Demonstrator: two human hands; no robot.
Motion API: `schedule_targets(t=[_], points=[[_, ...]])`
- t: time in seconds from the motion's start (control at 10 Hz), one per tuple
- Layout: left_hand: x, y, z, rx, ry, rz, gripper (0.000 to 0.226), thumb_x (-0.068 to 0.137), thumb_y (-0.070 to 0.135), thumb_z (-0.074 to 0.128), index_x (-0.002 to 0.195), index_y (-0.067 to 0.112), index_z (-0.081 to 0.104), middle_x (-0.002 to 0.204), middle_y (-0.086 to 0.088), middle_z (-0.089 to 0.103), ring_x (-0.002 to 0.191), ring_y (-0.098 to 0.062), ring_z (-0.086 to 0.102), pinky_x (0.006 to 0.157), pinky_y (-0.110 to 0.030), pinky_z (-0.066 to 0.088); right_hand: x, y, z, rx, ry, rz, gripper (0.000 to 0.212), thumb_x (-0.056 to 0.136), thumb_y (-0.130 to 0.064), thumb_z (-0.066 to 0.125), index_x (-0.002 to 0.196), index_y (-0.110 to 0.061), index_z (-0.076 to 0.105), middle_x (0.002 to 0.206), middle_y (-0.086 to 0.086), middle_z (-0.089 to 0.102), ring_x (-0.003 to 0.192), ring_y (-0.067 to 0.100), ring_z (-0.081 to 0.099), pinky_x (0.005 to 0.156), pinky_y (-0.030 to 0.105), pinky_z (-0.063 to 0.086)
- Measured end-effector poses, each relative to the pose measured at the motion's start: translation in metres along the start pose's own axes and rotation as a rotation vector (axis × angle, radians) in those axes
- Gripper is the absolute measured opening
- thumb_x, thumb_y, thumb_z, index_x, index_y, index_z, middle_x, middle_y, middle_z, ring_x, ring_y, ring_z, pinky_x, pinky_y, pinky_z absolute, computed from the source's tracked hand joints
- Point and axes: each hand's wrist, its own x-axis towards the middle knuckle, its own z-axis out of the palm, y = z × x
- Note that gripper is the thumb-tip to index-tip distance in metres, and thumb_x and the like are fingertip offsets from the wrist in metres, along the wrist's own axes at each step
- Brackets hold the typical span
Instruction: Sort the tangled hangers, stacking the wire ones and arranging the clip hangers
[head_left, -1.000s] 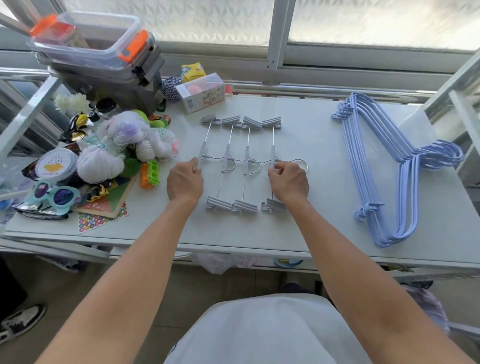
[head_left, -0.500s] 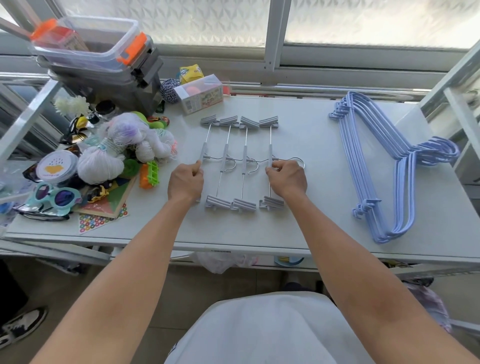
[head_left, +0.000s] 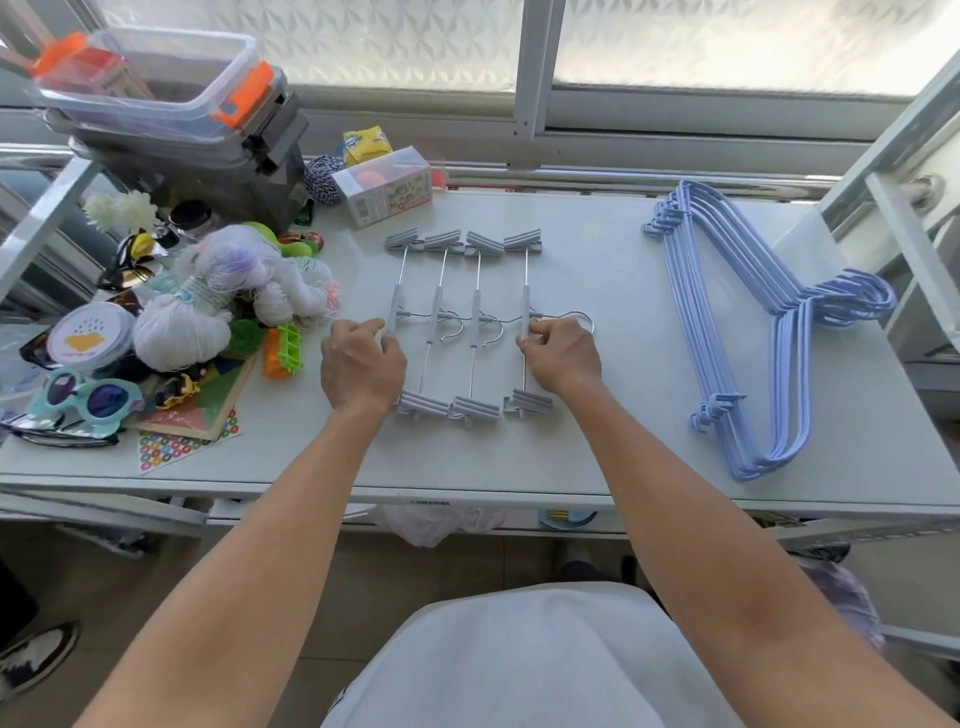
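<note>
Clip hangers: four grey metal clip hangers (head_left: 475, 312) lie side by side in the middle of the white table (head_left: 597, 436). Their bars run parallel, away from the person, and their hooks turn to the right. Four grey clips show at the far ends. Three show at the near ends; the fourth is hidden behind the left hand (head_left: 363, 366).

Left hand: the fingers are curled over the bar of the leftmost clip hanger (head_left: 397, 293) at about mid-length and grip it.

Right hand (head_left: 563, 356): thumb and fingertips pinch the bar of the rightmost clip hanger (head_left: 525, 288), just beside its hook.

Wire hangers: one stack of light-blue coated wire hangers (head_left: 691, 322) lies flat on the right side of the table, well apart from the clip hangers. The hooks are nested and point right. The number in the stack cannot be told.

Other items, left side of the table:
- one pile of white yarn balls (head_left: 182, 332)
- one pair of turquoise sunglasses (head_left: 85, 397)
- one clear plastic storage box with orange latches (head_left: 156, 78)
- one small clear lidded box (head_left: 387, 189)
</note>
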Motion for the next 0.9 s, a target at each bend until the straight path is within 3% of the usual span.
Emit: schedule_targets(t=[0.1,0.2,0.3,0.4,0.5,0.6,0.8,0.9], points=[[-0.016,0.025,0.004,0.126,0.063,0.262,0.031,0.088,0.03,0.05,0.106,0.014,0.07,0.11,-0.009,0.063,0.101,-0.033,0.056,0.081,-0.04,0.044,-0.004,0.002,0.0,0.021,0.049,0.002,0.03,0.086,-0.038,0.065,0.075,-0.01,0.072,0.068,0.006,0.067,0.074,0.024,0.065,0.065,0.029,0.05],[-0.036,0.047,0.02,0.162,-0.122,0.513,0.042,0.089,0.043,0.048,0.118,0.018,0.065,0.122,-0.006,0.062,0.115,-0.03,0.055,0.087,-0.042,0.045,-0.005,0.002,-0.001,0.029,0.045,-0.005,0.03,0.085,-0.038,0.067,0.073,-0.011,0.072,0.065,0.004,0.066,0.069,0.02,0.064,0.064,0.03,0.051],[-0.05,0.053,0.036,0.324,-0.21,0.565,0.045,0.096,0.048,0.039,0.131,0.025,0.053,0.144,-0.003,0.047,0.133,-0.022,0.04,0.098,-0.043,0.036,-0.005,0.003,-0.005,0.001,0.02,-0.043,0.027,0.084,-0.037,0.068,0.07,-0.014,0.069,0.066,-0.001,0.064,0.072,0.018,0.062,0.066,0.027,0.049],[-0.053,0.052,0.042,0.365,-0.196,0.559,0.042,0.098,0.045,0.035,0.128,0.024,0.054,0.149,-0.003,0.041,0.133,-0.02,0.039,0.097,-0.042,0.035,-0.007,0.006,-0.009,-0.004,0.002,-0.068,0.016,0.083,-0.038,0.068,0.087,-0.023,0.074,0.075,-0.006,0.065,0.079,0.014,0.06,0.072,0.025,0.047],[-0.053,0.051,0.044,0.342,-0.163,0.572,0.043,0.097,0.043,0.03,0.122,0.021,0.057,0.144,-0.004,0.048,0.129,-0.022,0.045,0.093,-0.041,0.039,-0.01,0.009,-0.01,-0.013,0.002,-0.092,0.025,0.084,-0.039,0.067,0.099,-0.021,0.074,0.08,-0.005,0.068,0.086,0.015,0.062,0.077,0.026,0.047],[-0.054,0.053,0.037,0.298,-0.16,0.569,0.051,0.095,0.044,0.023,0.119,0.017,0.059,0.138,-0.006,0.053,0.125,-0.025,0.049,0.09,-0.042,0.042,-0.014,0.008,-0.012,0.012,0.051,-0.142,0.029,0.085,-0.038,0.068,0.104,-0.017,0.073,0.074,-0.009,0.059,0.088,0.017,0.063,0.079,0.027,0.048],[-0.065,0.069,0.021,0.062,-0.132,0.535,0.041,0.094,0.035,0.034,0.106,0.011,0.065,0.113,-0.004,0.065,0.104,-0.03,0.058,0.081,-0.04,0.046,-0.036,0.022,-0.03,0.099,0.253,-0.184,0.015,0.086,-0.029,0.065,0.084,-0.015,0.07,0.071,-0.004,0.062,0.068,0.018,0.059,0.07,0.03,0.05],[-0.07,0.076,0.019,-0.066,-0.103,0.518,0.03,0.094,0.028,0.04,0.094,0.01,0.064,0.101,-0.003,0.066,0.094,-0.029,0.058,0.076,-0.038,0.048,-0.046,0.035,-0.042,0.141,0.295,-0.142,0.018,0.088,-0.027,0.063,0.088,-0.012,0.072,0.077,0.002,0.067,0.074,0.02,0.061,0.071,0.028,0.047]])
